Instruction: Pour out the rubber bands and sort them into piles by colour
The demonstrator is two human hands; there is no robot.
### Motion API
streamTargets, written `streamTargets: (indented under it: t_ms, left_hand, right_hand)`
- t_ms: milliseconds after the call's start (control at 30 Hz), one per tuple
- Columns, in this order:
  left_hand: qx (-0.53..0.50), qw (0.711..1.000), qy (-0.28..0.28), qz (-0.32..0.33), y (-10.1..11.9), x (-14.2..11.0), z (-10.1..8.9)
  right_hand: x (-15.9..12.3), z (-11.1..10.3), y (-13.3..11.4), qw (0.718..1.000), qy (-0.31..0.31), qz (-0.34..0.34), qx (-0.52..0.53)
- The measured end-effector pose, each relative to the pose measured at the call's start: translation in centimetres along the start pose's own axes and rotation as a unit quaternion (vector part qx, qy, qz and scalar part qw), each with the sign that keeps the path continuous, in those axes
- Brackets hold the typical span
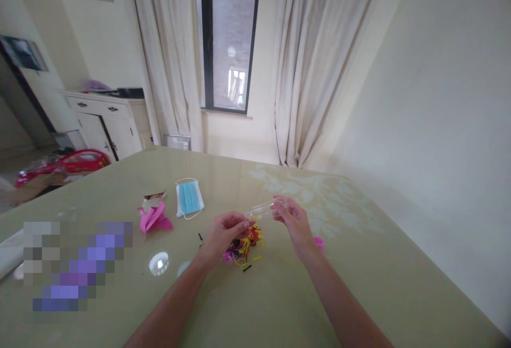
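A clear plastic tube-shaped container [261,210] is tilted above the table, with my right hand [290,219] closed around its right end. My left hand [227,232] is at the other end of the container, thumb and fingers pinched together; what sits between those fingertips is too small to make out. Below and between my hands lies a loose pile of small coloured strips [249,242], yellow, red, black and pink. Several stray pieces lie around the pile. Partly behind my right wrist is a small pink round object [319,243].
A pink folded-paper bird [155,218] and a blue face mask [189,198] lie left of my hands on the glossy table [279,305]. A brown-framed item [155,196] is behind the bird. A blurred-out purple patch [83,268] covers something at left. A wall [447,151] borders the right side.
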State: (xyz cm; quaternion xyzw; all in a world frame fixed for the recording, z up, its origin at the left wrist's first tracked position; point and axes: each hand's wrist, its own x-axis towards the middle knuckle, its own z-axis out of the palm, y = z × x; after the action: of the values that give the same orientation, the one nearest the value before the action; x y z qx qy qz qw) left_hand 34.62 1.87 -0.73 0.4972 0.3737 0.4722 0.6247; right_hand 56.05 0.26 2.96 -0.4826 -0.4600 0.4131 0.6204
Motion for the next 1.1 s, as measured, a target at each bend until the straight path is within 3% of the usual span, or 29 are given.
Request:
streamTargets:
  t_ms: [100, 267, 367, 567, 667, 933, 1100]
  left_hand:
    - [0.052, 0.998, -0.016, 0.010, 0.2, 0.4, -1.0]
    - [0.187, 0.978, -0.036, 0.081, -0.1, 0.8, -2.1]
    - [0.156, 0.983, -0.040, 0.083, -0.1, 0.7, -1.8]
    - [0.050, 0.988, -0.138, 0.041, 0.6, -0.4, -0.2]
    - [0.061, 0.984, -0.160, 0.051, 0.8, -0.8, 0.3]
    - [0.053, 0.997, -0.047, 0.020, 1.6, -0.5, -0.4]
    - [0.133, 0.988, -0.068, 0.027, 2.1, -0.2, -1.8]
  right_hand:
    - [0.3, -0.4, -0.2, 1.000, 0.001, -0.008, -0.018]
    - [0.4, -0.6, -0.5, 0.999, -0.013, -0.023, -0.044]
    - [0.3, -0.5, -0.7, 0.998, -0.018, -0.025, -0.045]
    - [-0.4, 0.2, -0.8, 0.999, -0.048, -0.002, -0.011]
    - [-0.9, 0.8, -0.8, 0.996, -0.086, 0.004, -0.010]
    - [-0.1, -0.6, -1.2, 0.999, -0.042, -0.018, 0.003]
    - [0.0, -0.9, -1.7, 0.998, -0.057, -0.011, -0.016]
